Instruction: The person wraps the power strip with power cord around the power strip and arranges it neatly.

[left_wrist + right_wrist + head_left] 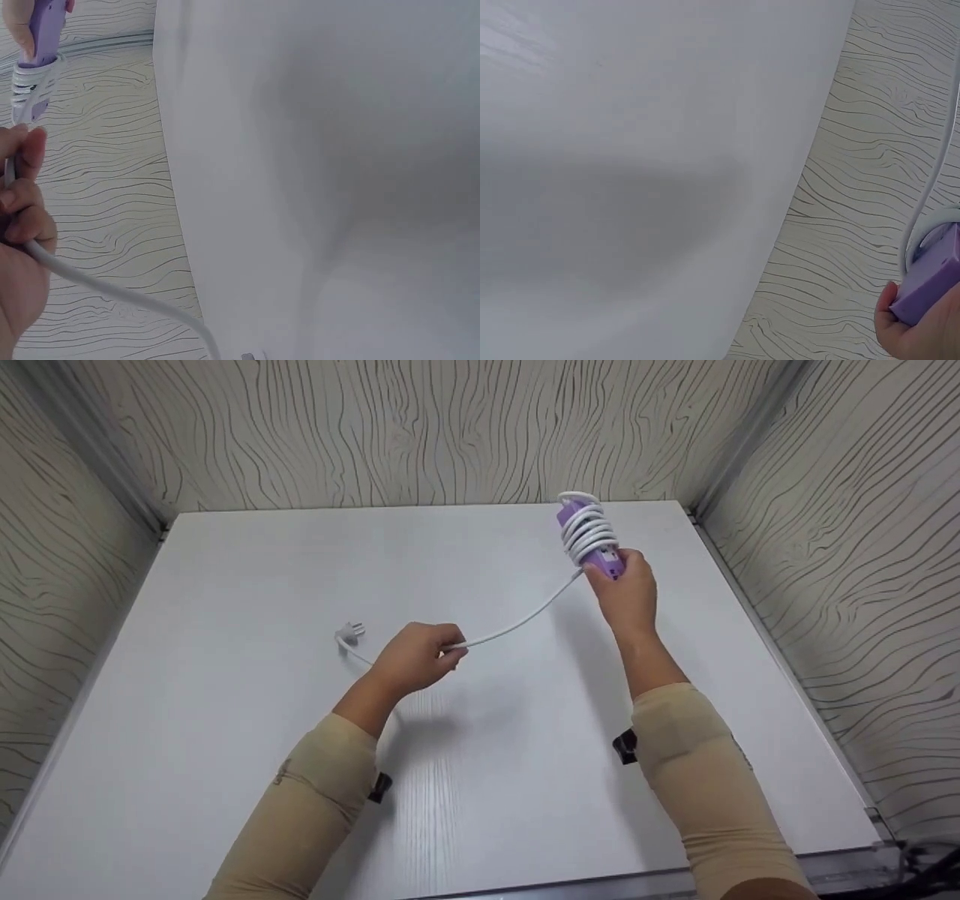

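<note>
My right hand [631,596] grips the near end of a purple power strip [601,561], held up over the far right of the table. Several turns of white cord [589,534] wrap round the strip's far part. From there the cord runs in a slack curve to my left hand [412,656], which pinches it between thumb and fingers. Beyond that hand the free end trails left to a white plug [350,631] with its prongs pointing right. The left wrist view shows the cord [124,294] passing through the curled fingers. In the right wrist view, fingers hold the strip's purple end [926,289].
A white tabletop [247,585] lies under both hands. Wood-grain patterned panels [420,435] rise at the back and both sides, with a metal rail along the front edge. Dark cables [926,866] hang at the front right corner.
</note>
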Motion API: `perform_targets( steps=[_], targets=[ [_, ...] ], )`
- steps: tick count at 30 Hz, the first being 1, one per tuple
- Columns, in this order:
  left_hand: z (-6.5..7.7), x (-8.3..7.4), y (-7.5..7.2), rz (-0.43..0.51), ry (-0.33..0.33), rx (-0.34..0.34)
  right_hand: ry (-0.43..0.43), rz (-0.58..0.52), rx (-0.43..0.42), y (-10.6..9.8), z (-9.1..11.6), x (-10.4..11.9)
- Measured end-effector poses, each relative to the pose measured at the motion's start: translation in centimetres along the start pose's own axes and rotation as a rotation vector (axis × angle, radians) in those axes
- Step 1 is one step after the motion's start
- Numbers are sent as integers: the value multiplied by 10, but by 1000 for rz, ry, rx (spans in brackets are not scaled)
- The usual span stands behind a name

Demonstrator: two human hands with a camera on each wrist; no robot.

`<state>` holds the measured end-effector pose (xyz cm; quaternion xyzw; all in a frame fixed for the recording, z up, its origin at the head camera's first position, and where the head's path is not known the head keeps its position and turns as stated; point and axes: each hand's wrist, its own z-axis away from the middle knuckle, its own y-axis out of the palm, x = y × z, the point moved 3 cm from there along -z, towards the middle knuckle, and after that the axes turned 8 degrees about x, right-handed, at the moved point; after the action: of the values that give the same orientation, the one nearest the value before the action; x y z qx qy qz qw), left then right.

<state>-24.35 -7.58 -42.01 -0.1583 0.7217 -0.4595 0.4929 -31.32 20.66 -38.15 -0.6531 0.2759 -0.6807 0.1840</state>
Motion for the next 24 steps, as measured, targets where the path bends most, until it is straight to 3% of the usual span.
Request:
perform_targets(
  steps=[4,10,18,24],
  targets=[
    [3,-2,0,33,42,16,6,-4,-4,-2,-2,-4],
    [5,-2,-11,79,40,-28,-88,211,0,4,-1,-8],
    [5,-3,-33,271,-34,-118,-222,505,32,19,4,-17],
    [0,-6,-47,328,-94,-182,-319,632,84,32,11,-18]
  ],
)
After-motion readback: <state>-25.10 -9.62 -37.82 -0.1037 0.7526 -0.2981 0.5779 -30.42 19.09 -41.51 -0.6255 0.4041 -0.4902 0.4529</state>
